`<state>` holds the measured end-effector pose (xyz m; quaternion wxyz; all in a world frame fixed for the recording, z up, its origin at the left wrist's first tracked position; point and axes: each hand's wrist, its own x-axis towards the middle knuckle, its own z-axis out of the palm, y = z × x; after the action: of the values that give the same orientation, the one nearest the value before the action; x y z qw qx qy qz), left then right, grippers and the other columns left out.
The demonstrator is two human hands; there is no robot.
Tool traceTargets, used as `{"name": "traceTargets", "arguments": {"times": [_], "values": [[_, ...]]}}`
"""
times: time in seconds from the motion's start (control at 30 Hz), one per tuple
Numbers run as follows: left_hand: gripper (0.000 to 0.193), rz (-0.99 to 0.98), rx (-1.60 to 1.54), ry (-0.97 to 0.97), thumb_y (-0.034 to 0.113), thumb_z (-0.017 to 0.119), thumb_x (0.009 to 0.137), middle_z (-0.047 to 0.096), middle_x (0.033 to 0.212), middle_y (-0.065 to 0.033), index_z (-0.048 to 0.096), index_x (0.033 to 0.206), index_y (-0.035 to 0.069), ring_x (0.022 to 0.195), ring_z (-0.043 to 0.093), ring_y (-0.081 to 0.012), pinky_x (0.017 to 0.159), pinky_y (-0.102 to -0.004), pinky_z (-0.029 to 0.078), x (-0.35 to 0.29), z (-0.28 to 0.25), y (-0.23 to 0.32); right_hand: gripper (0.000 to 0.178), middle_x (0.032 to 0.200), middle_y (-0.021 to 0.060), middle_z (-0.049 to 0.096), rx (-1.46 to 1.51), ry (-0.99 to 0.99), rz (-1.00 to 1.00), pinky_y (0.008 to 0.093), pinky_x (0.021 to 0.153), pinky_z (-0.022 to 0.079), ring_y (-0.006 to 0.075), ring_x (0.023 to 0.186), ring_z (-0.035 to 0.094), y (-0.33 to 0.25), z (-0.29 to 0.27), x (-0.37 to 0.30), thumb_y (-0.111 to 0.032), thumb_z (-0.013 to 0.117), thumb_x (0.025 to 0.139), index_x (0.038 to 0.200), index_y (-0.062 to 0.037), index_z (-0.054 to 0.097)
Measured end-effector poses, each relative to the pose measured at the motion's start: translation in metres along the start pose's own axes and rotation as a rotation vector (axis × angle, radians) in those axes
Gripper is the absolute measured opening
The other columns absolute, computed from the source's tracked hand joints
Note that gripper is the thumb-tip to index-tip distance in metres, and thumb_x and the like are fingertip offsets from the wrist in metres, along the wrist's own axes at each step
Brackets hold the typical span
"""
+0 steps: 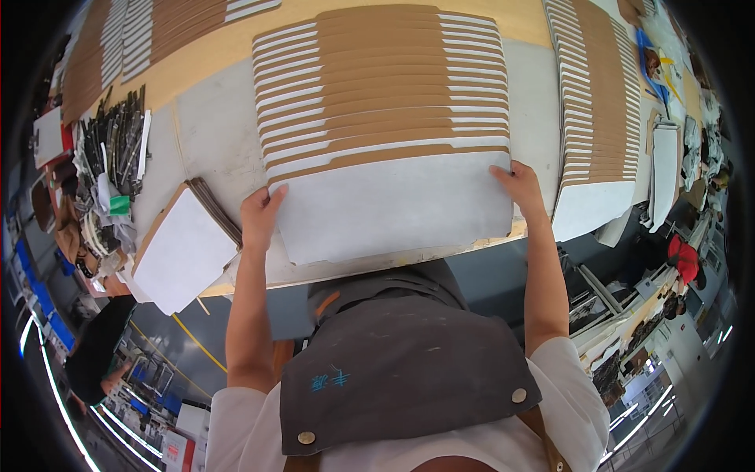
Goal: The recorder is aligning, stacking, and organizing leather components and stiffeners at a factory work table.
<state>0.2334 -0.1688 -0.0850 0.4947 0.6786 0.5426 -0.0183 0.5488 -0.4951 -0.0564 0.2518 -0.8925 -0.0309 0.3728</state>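
Observation:
A long row of overlapping cardboard sheets (385,86) lies fanned out on the worktable in front of me. Their exposed edges show brown in the middle and white toward both ends. The nearest cardboard sheet (393,208) shows its whole white face and reaches close to the table's front edge. My left hand (263,214) grips this sheet at its left edge, thumb on top and fingers curled at the side. On the opposite edge, my right hand (521,189) holds it the same way. The fingertips beneath are hidden.
To the left lies a small stack of white-topped sheets (189,248), beside a heap of dark strips (118,141). Another fanned row (598,102) runs along the right, and more sheets (173,35) lie far left. A person in dark clothing (98,354) is at lower left.

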Motion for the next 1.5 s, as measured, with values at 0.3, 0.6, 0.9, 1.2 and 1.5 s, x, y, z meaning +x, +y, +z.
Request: {"name": "traceTargets", "arguments": {"times": [0.3, 0.6, 0.9, 1.2, 1.5], "values": [[0.035, -0.032, -0.088, -0.03, 0.024, 0.068, 0.08, 0.038, 0.054, 0.0062, 0.053, 0.06, 0.0, 0.051, 0.029, -0.0048, 0.044, -0.0244, 0.025, -0.004, 0.005, 0.014, 0.029, 0.068, 0.0016, 0.057, 0.166, -0.053, 0.008, 0.0238, 0.055, 0.041, 0.0077, 0.06, 0.049, 0.011, 0.0, 0.002, -0.023, 0.067, 0.077, 0.09, 0.0026, 0.064], [0.036, -0.022, -0.198, 0.022, 0.025, 0.067, 0.082, 0.038, 0.055, 0.0073, 0.052, 0.061, 0.001, 0.052, 0.028, -0.0038, 0.044, -0.0231, 0.024, -0.008, 0.008, 0.01, 0.028, 0.066, -0.0006, 0.055, 0.248, -0.051, -0.045, 0.0233, 0.053, 0.039, 0.0068, 0.057, 0.046, 0.013, 0.003, 0.002, -0.023, 0.068, 0.078, 0.088, 0.0024, 0.064], [0.028, 0.054, 0.441, 0.0, 0.025, 0.069, 0.077, 0.054, 0.062, -0.0087, 0.059, 0.071, 0.0, 0.051, 0.045, -0.0208, 0.05, -0.031, 0.038, -0.003, -0.001, 0.035, 0.024, 0.07, 0.0072, 0.057, -0.205, 0.263, -0.085, 0.0306, 0.057, 0.043, 0.017, 0.061, 0.051, -0.012, 0.013, -0.013, -0.017, 0.071, 0.072, 0.085, -0.0015, 0.058], [0.027, 0.922, 0.501, 0.144, 0.014, 0.071, 0.07, 0.056, 0.096, -0.0077, 0.057, 0.092, 0.007, 0.09, 0.051, -0.0265, 0.07, -0.0377, 0.041, 0.016, 0.058, 0.086, 0.038, 0.103, 0.0125, 0.053, -0.293, 0.377, -0.819, 0.0391, 0.082, 0.041, 0.0315, 0.095, 0.048, -0.053, 0.049, -0.004, -0.008, 0.069, 0.069, 0.105, -0.0049, 0.055], [0.01, 0.849, 0.426, -0.082, 0.011, 0.066, 0.073, 0.058, 0.079, -0.0044, 0.057, 0.077, 0.009, 0.079, 0.055, -0.0246, 0.067, -0.0391, 0.042, 0.033, 0.063, 0.093, 0.023, 0.098, 0.0065, 0.054, -0.286, 0.253, -0.965, 0.0384, 0.08, 0.04, 0.0258, 0.092, 0.049, -0.075, 0.065, 0.011, -0.004, 0.067, 0.068, 0.09, -0.0067, 0.06]]}}
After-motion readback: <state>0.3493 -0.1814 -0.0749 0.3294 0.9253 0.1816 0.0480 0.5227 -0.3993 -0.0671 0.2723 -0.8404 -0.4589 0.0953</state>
